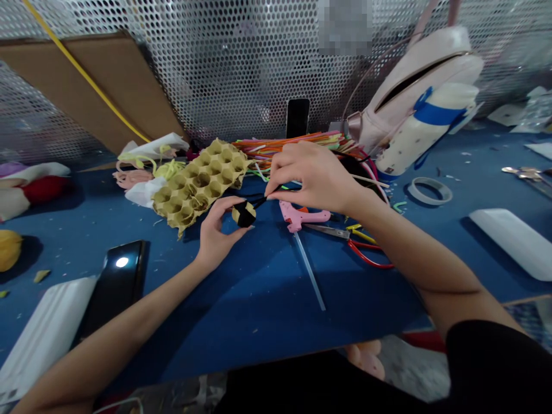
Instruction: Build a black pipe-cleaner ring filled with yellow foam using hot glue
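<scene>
Black sleeve (487, 356), left hand (215, 230) around black-and-tan piece (245, 215), right hand (308, 172) tight on black strip (260, 202), unreadable mark (389, 171) on bottle (407, 138)

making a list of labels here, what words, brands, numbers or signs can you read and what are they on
No text can be read.
Bottle: small dark mark near its base, too small to read.
Square patch on the perforated wall: pixelated, unreadable.
Pink glue gun: no lettering visible.
Black and tan piece in the left hand: none visible.
</scene>
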A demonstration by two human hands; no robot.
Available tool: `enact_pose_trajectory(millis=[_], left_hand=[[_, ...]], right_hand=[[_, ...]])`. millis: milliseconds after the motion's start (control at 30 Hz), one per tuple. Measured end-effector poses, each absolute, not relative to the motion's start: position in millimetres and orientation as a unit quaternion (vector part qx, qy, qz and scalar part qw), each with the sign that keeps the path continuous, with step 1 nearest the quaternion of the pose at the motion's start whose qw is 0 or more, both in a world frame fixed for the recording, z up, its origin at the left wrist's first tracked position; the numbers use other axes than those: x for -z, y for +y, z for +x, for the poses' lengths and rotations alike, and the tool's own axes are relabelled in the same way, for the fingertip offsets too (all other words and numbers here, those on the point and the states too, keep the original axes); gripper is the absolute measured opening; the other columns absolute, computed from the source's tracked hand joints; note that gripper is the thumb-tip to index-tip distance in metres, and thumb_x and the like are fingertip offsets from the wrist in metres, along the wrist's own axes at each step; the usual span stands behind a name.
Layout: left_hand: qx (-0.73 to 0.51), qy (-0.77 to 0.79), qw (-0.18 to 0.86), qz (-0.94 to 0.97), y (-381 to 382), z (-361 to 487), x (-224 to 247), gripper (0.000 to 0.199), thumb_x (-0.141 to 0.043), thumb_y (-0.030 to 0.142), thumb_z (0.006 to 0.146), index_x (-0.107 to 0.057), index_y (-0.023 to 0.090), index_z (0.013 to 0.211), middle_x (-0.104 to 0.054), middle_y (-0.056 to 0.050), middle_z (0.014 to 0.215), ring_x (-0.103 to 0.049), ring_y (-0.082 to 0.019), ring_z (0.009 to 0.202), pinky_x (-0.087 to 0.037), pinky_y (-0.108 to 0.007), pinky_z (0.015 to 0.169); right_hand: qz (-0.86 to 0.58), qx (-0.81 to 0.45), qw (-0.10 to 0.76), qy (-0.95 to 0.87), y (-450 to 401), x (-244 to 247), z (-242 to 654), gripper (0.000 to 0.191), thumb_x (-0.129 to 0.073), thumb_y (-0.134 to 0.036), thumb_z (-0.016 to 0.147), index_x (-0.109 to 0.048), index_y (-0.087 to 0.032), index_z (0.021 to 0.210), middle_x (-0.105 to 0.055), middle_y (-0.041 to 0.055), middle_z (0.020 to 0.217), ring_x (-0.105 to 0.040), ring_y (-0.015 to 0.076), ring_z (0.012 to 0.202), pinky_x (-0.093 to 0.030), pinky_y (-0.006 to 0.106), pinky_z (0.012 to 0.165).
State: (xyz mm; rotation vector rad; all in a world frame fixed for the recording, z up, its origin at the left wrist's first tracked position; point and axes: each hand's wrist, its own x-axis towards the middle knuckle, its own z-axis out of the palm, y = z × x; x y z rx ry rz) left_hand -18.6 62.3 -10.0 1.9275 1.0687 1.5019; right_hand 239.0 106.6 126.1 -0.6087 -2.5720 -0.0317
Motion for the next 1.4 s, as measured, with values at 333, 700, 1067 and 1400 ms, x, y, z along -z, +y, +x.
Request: enact_pose_trajectory(millis=[333, 700, 1067, 1400], left_hand=[[-0.533, 0.368, 0.193, 0.737, 61, -18, 13, 0.049, -0.085, 0.026, 0.083, -0.069, 0.028, 0.129, -0.07, -0.01, 0.13, -0.065, -0.027, 0.127, -0.053, -0.047, 0.109], [-0.509, 0.36, 0.184, 0.76, 57, -17, 11, 0.053, -0.086, 0.026, 0.083, -0.069, 0.03, 0.132, -0.07, -0.01, 0.13, -0.066, -0.028, 0.125, -0.053, -0.051, 0.11], [-0.498, 0.359, 0.165, 0.772, 53, -14, 9, 0.048, -0.079, 0.021, 0.088, -0.065, 0.028, 0.134, -0.069, -0.01, 0.131, -0.066, -0.027, 0.126, -0.054, -0.05, 0.11], [-0.526, 0.351, 0.125, 0.765, 51, -16, 10, 0.048, -0.084, 0.025, 0.084, -0.066, 0.028, 0.128, -0.071, -0.008, 0.125, -0.068, -0.027, 0.12, -0.057, -0.049, 0.105]], right_hand=[[-0.218, 0.038, 0.229, -0.948, 96, -116, 229, 0.016, -0.062, -0.019, 0.098, -0.075, -0.018, 0.09, -0.069, 0.0035, 0.093, -0.058, 0.0175, 0.085, -0.024, 0.031, 0.065], [-0.179, 0.114, 0.201, -0.956, 91, -113, 226, 0.025, -0.057, -0.022, 0.104, -0.077, -0.019, 0.09, -0.066, 0.0039, 0.091, -0.054, 0.0185, 0.086, -0.025, 0.033, 0.068], [-0.187, 0.068, 0.209, -0.957, 92, -108, 223, 0.018, -0.062, -0.023, 0.102, -0.076, -0.018, 0.092, -0.066, 0.0045, 0.092, -0.055, 0.0196, 0.089, -0.027, 0.032, 0.067], [-0.205, -0.112, 0.224, -0.946, 94, -107, 222, 0.011, -0.067, -0.024, 0.098, -0.076, -0.017, 0.096, -0.069, 0.0039, 0.094, -0.062, 0.0189, 0.091, -0.037, 0.029, 0.078]])
